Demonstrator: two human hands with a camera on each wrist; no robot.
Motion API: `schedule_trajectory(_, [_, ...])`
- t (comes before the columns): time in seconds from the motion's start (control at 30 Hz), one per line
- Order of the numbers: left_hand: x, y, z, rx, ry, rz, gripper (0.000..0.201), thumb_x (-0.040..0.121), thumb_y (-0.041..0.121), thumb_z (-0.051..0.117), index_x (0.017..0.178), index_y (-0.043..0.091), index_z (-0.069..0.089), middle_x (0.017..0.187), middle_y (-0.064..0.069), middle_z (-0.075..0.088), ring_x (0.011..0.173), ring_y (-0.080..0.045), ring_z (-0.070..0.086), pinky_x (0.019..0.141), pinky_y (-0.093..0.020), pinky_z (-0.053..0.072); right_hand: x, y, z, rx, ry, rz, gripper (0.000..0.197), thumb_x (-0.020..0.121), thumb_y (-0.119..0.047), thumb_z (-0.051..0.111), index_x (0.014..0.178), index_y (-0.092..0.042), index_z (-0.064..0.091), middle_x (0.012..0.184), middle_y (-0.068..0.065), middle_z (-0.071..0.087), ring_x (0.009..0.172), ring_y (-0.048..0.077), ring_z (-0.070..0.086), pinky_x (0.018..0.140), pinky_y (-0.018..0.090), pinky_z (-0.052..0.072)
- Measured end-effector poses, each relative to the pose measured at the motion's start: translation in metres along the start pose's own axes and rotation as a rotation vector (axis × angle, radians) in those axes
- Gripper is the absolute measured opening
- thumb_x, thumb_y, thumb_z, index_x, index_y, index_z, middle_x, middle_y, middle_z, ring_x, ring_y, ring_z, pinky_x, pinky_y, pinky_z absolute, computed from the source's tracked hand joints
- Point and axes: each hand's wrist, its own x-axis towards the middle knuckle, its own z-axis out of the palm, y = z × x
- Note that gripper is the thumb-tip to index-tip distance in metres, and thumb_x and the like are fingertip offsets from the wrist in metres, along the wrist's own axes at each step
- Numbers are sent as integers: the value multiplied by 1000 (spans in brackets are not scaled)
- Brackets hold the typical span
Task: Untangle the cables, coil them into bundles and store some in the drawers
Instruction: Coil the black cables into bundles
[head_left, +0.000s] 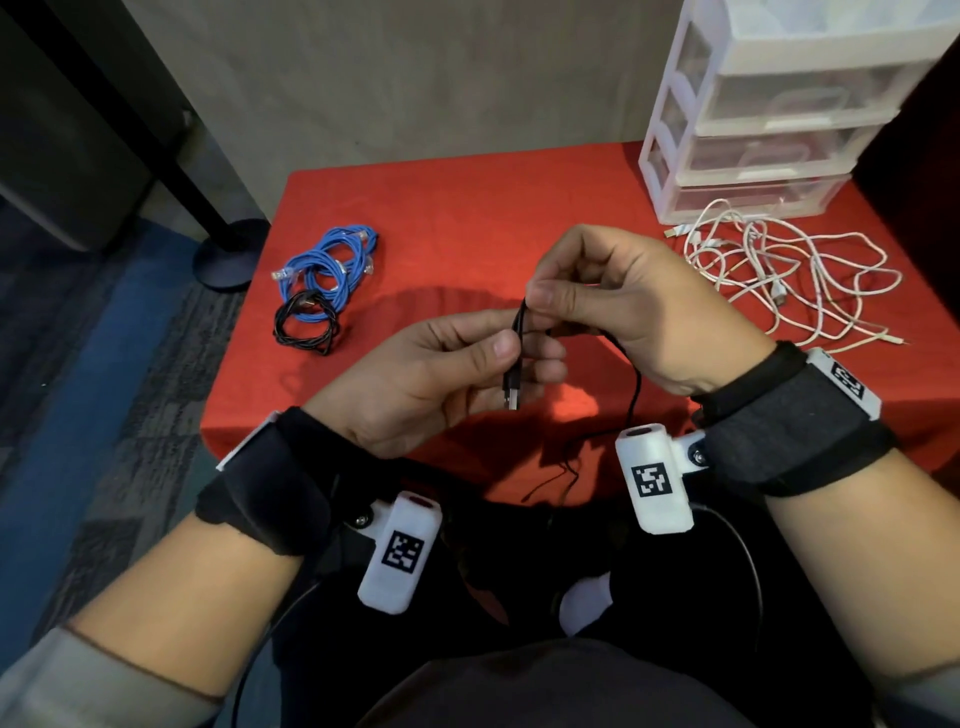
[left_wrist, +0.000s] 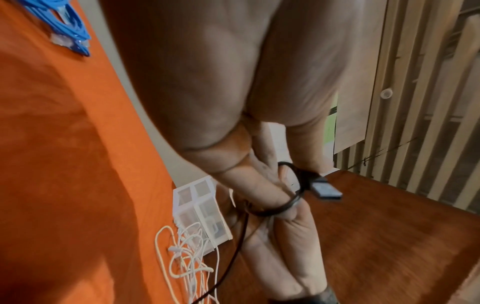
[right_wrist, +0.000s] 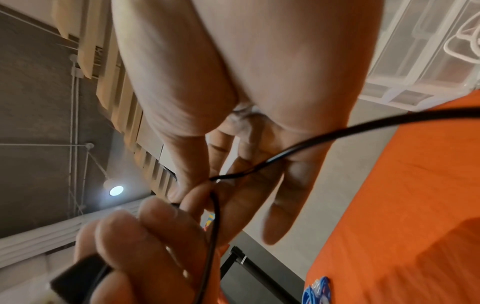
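I have the black USB cable (head_left: 521, 332) pinched at two spots: my left hand (head_left: 436, 374) clamps thumb against fingers (head_left: 540, 358) just above the plug, and my right hand (head_left: 618, 306) pinches the small fold directly above that. The plug (head_left: 511, 397) hangs just under my left fingers, long axis near vertical, metal mouth pointing down toward my lap. The rest of the lead trails from under my right palm down over the worktop (head_left: 457, 208) edge (so this one is barely begun, I judge, only its first loop formed).

Beyond my left fingers lie the black coil (head_left: 305, 325) and, touching it, the blue bundle (head_left: 332, 262), both already wound. Past my right fingers the white cables (head_left: 779, 270) are still a tangle, just beside the drawers (head_left: 769, 124), which stand closed; whether they hold any cable yet I cannot tell.
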Motion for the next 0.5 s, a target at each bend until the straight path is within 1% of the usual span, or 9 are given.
schedule_trajectory(0.1, [4,-7,4,22,96,41,28,89,14,62,116,8,68,91,1,75,82,-11,72,73,-23,58,0,2,2,-5,18,18,15,81,-15,75,88,-8,63,76,2,68,71,13,69,68,23,54])
schedule_trajectory(0.17, [8,-11,5,95,173,99,21,84,13,67,103,13,74,84,5,74,72,-8,67,70,-25,58,1,2,4,-40,42,21,15,82,-16,76,87,-9,64,76,4,67,67,14,67,63,26,54])
schedule_trajectory(0.23, [11,-13,4,193,259,143,17,80,16,70,97,14,74,79,7,72,71,-7,65,68,-27,58,1,1,6,-94,65,18,14,86,-14,76,88,-8,63,75,8,66,58,18,61,56,35,53])
schedule_trajectory(0.27, [12,-14,3,243,306,158,14,80,18,72,93,14,72,78,7,71,72,-7,66,66,-28,60,2,1,6,-103,74,20,14,88,-11,75,89,-5,63,73,10,64,55,22,58,55,39,54])
schedule_trajectory(0.33, [15,-16,1,337,403,192,7,83,16,75,86,13,70,75,4,67,68,-8,63,59,-29,61,2,1,7,-105,78,26,14,90,-5,73,92,2,61,71,8,63,54,28,57,57,48,56])
schedule_trajectory(0.37, [16,-18,0,401,448,226,8,85,13,76,83,14,69,74,0,64,65,-10,60,56,-30,60,2,2,8,-117,73,24,15,91,-3,73,93,6,60,71,8,63,55,29,59,59,50,58])
schedule_trajectory(0.4, [17,-20,-3,510,492,280,12,87,11,77,82,15,67,76,-2,62,61,-14,58,54,-32,59,2,2,8,-145,68,15,15,91,-2,72,94,8,61,72,8,64,56,29,60,61,50,58])
schedule_trajectory(0.43, [18,-21,-6,673,525,349,15,88,11,78,82,18,65,79,-1,61,58,-16,57,53,-32,58,1,3,9,-186,62,6,15,91,-2,73,95,8,61,74,10,64,57,28,61,62,48,58])
schedule_trajectory(0.5, [19,-20,-12,1016,517,454,18,87,13,76,85,24,62,87,4,59,55,-16,54,58,-29,52,1,4,8,-273,55,-6,12,91,-3,74,94,4,64,78,15,64,59,23,62,61,40,56])
